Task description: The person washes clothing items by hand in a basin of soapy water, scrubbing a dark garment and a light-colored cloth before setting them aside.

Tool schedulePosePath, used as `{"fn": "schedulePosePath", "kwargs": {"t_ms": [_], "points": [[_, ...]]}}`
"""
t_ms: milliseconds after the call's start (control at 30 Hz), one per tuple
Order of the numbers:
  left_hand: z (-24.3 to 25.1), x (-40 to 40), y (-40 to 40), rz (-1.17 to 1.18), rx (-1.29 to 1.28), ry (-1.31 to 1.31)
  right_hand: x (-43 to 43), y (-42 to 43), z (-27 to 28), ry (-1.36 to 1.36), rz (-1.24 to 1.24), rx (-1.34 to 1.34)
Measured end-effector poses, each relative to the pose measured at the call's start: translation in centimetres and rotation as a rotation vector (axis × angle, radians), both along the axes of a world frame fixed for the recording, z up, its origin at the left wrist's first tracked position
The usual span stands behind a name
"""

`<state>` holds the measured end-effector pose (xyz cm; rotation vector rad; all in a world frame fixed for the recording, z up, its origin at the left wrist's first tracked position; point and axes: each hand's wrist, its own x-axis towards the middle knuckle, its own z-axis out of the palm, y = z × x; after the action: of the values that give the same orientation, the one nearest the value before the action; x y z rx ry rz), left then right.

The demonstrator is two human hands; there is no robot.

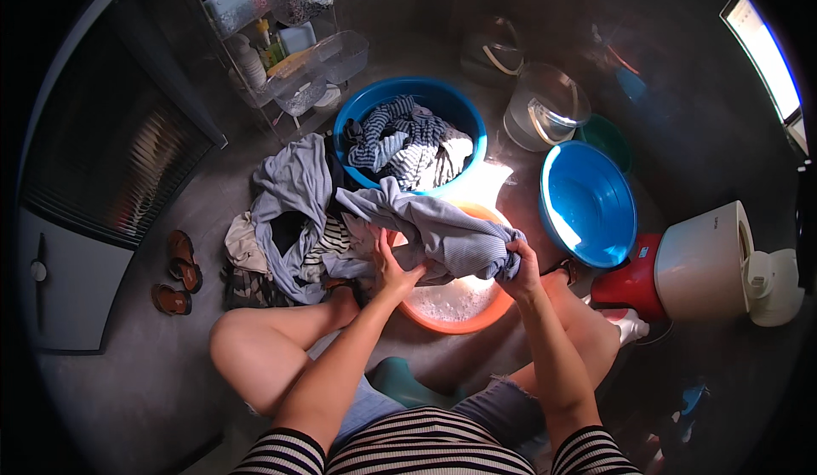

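A blue-grey ribbed garment (456, 226) is stretched above an orange basin (426, 323) of soapy water (454, 299). My right hand (526, 274) grips its bunched right end. At its lower left edge is my left hand (397, 274), thumb and fingers spread against the cloth; whether they pinch it is unclear. The garment's far left end reaches towards a blue tub (473, 108) heaped with striped clothes (412, 143). Left of the basin, a pile of clothes (293, 188) lies on the floor. The garment hides much of the basin.
A second blue basin (593, 200) leans at the right, near a clear bucket (542, 111). Beside my right leg stand a red-and-white appliance (696, 271) and a white bottle (629, 327). Brown sandals (182, 264) and a shelf rack (281, 60) are on the left.
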<state>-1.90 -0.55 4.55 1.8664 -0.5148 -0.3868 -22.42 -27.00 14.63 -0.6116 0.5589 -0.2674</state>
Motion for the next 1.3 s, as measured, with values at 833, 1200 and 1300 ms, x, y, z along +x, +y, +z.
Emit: {"fn": "schedulePosePath", "kwargs": {"t_ms": [833,1200,1300], "points": [[-4.1,-6.0,-4.6,-0.529,-0.172,0.891,-10.9,-2.4,-13.2,0.517,-0.379,-0.119],[5.2,2.3,-3.9,-0.606,-0.216,1.363,-0.8,2.1,-7.4,0.553,0.167,-0.348],[4.8,1.9,-5.9,-0.476,-0.429,1.414,-1.2,1.7,-5.6,0.213,0.366,0.007]]}}
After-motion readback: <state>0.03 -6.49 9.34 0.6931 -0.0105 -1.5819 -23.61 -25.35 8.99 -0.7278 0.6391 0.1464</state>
